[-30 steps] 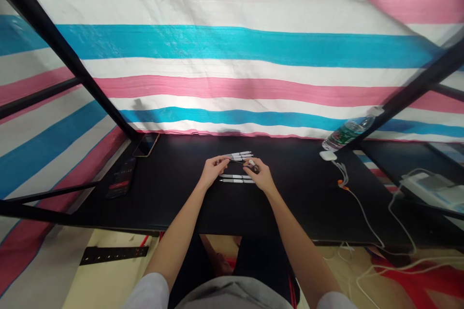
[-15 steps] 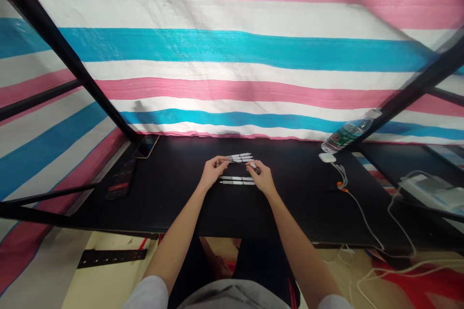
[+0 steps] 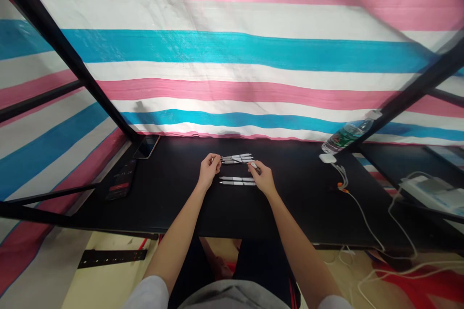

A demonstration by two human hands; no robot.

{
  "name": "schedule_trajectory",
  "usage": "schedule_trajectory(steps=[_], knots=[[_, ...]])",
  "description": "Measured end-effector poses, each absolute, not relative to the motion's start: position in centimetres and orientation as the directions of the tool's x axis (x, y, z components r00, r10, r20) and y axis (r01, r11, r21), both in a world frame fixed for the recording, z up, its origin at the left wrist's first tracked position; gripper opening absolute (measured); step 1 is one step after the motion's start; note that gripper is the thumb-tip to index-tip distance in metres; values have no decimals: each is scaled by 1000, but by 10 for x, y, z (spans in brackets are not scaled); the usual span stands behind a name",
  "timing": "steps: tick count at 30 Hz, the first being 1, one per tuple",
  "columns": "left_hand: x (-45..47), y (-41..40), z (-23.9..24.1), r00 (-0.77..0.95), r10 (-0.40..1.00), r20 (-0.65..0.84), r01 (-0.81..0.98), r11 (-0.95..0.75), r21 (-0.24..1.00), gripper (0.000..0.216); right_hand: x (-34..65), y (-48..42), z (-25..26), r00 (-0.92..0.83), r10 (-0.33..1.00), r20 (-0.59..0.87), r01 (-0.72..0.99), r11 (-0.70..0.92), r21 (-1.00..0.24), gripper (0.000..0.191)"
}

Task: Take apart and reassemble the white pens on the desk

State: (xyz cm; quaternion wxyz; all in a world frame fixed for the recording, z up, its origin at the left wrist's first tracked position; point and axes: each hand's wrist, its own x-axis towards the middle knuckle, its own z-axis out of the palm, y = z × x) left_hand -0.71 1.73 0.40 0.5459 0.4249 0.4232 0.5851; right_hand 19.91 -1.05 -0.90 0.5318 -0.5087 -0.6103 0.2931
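My left hand (image 3: 209, 170) is closed in a pinch at the left end of an upper row of white pens (image 3: 237, 156); what its fingers hold, if anything, is too small to make out. To the right, my right hand (image 3: 263, 176) is closed on a pen (image 3: 254, 166) with a white part and a dark part showing. A thin dark piece reaches left from those fingers over the upper pens. Two more white pens (image 3: 237, 180) lie side by side on the black table (image 3: 232, 207), nearer to me, their right ends close to my right hand.
Two phones, a dark one (image 3: 121, 181) and another (image 3: 147, 147), lie at the left. A water bottle (image 3: 346, 135), a white charger (image 3: 327, 158) and its cables (image 3: 357, 203) are at the right. Black frame bars (image 3: 81, 75) and a striped sheet (image 3: 232, 53) enclose the table.
My left hand has moved left and slightly up, away from my right hand, uncovering the left ends of the upper pens. My right hand has shifted very slightly right.
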Motion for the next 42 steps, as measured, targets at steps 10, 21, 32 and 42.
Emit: schedule_trajectory(steps=[10, 21, 32, 42], knots=[[-7, 18, 1, -8, 1000, 27, -284, -29, 959, 34, 199, -10, -8, 104, 946, 306, 273, 268, -924, 25], [-6, 14, 6, 55, 998, -5, -241, 18, 970, 32, 199, -11, -7, 52, 942, 332, 331, 297, -896, 21], [-6, 12, 8, 64, 998, -9, -213, 22, 977, 33, 199, -11, -7, 57, 940, 336, 357, 295, -886, 23], [-6, 12, 8, 78, 997, -6, -189, 20, 982, 31, 199, -11, -9, 30, 943, 332, 383, 296, -875, 25]])
